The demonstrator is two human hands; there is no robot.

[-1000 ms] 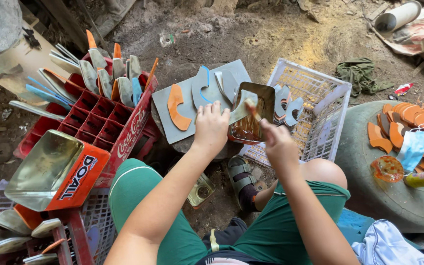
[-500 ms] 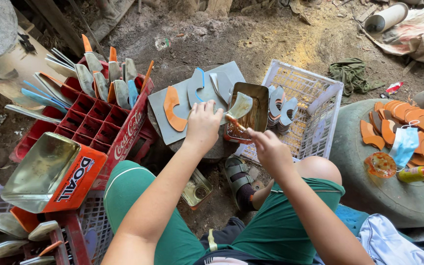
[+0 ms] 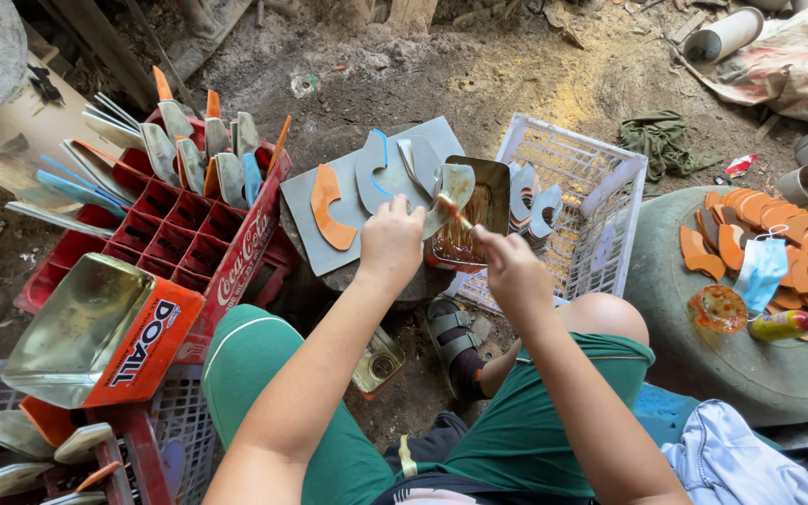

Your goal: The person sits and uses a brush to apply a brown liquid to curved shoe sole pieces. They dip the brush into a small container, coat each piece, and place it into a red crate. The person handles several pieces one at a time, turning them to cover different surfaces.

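My left hand (image 3: 391, 243) holds a curved grey shoe-sole piece (image 3: 451, 192) over a rectangular metal tin (image 3: 474, 220) of amber glue. My right hand (image 3: 514, 271) grips a thin brush (image 3: 453, 211) whose tip rests on that piece. Just left of the tin lies a grey board (image 3: 301, 201) carrying an orange curved piece (image 3: 327, 208) and a grey piece with a blue edge (image 3: 376, 173).
A red bottle crate (image 3: 165, 220) at left holds several upright sole pieces. A white plastic basket (image 3: 591, 201) stands right of the tin. Orange pieces (image 3: 769, 234), a blue face mask (image 3: 761, 273) and a small bottle (image 3: 783, 324) lie on a round grey slab (image 3: 703, 374). An orange-sided metal can (image 3: 95, 327) is near left.
My right hand has shifted slightly, moving the brush across the grey piece held by my left hand. The view drifted a little.
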